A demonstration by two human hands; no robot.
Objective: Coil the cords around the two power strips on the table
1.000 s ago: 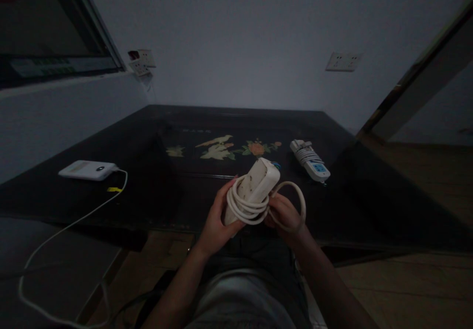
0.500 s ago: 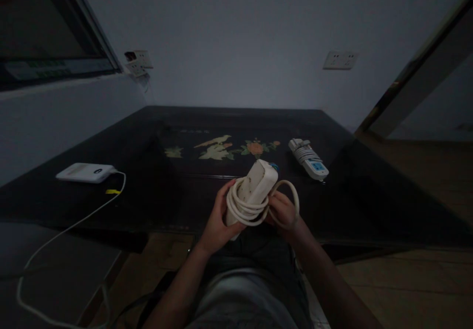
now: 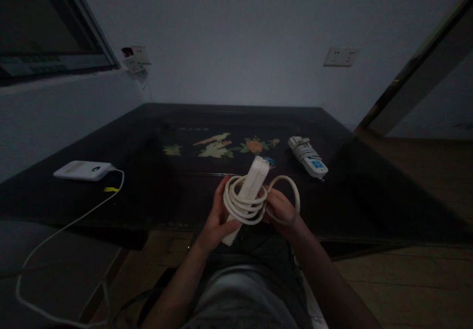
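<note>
A white power strip (image 3: 253, 181) is held up over the near edge of the dark table, tilted with its upper end leaning right. Its white cord (image 3: 242, 212) lies coiled around the body in several loops. My left hand (image 3: 218, 223) grips the strip and the coil from the left, thumb across the lower part. On the other side my right hand (image 3: 280, 206) is closed on the cord, and one loose loop arches over its back. Blue bits show at the strip's top end; what they are I cannot make out.
On the dark table (image 3: 177, 181), a second power strip (image 3: 308, 156) wrapped in its cord lies right. At left is a white power bank (image 3: 82, 170) with a cable hanging past the edge, near a yellow tag (image 3: 111, 189). Wall sockets (image 3: 341, 56) are behind.
The power strip has turned in my hands, now showing its narrow side, with more of its lower end visible. The coil looks looser and wider around it.
</note>
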